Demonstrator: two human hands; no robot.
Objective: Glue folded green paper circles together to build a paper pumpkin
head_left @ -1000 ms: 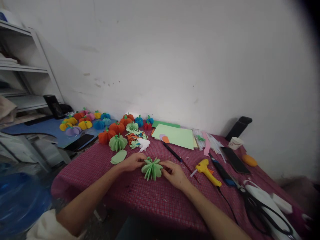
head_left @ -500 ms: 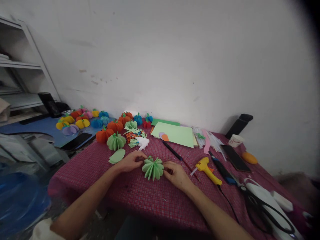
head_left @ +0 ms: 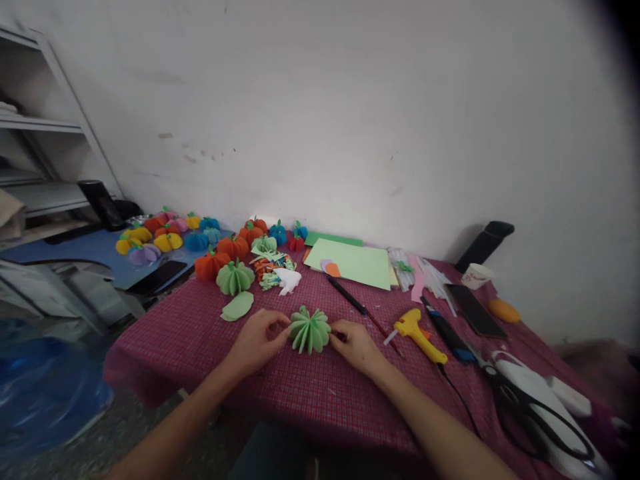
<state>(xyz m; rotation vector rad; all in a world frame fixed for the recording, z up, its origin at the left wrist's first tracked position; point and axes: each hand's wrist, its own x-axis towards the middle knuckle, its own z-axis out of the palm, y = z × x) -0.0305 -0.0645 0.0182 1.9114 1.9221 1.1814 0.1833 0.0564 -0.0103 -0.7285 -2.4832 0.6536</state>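
Observation:
A light green paper pumpkin point(head_left: 310, 331) with fanned folds and a small stem stands on the checked red tablecloth point(head_left: 300, 393) before me. My left hand point(head_left: 257, 341) pinches its left edge between thumb and fingertips. On the opposite side, my right hand point(head_left: 355, 345) has its fingers curled, the tips at the pumpkin's right edge. Just beyond my left hand lie light green paper cutouts point(head_left: 238, 307). Behind those sits another light green paper pumpkin point(head_left: 235, 278). A yellow glue gun point(head_left: 420, 335) rests to the right of my right hand.
Orange paper pumpkins point(head_left: 233, 248) and paper scraps point(head_left: 270, 270) lie further back. Light green sheets point(head_left: 350, 263) rest near the wall. A black pen point(head_left: 347, 295), a utility knife point(head_left: 449, 339), a phone point(head_left: 475, 311) and large scissors point(head_left: 537, 417) are to the right.
My left hand has come lower, from behind the pumpkin's left edge to beside it, its thumb and fingers forming a rounder pinch. My right hand stays at the right edge. The view has shifted slightly.

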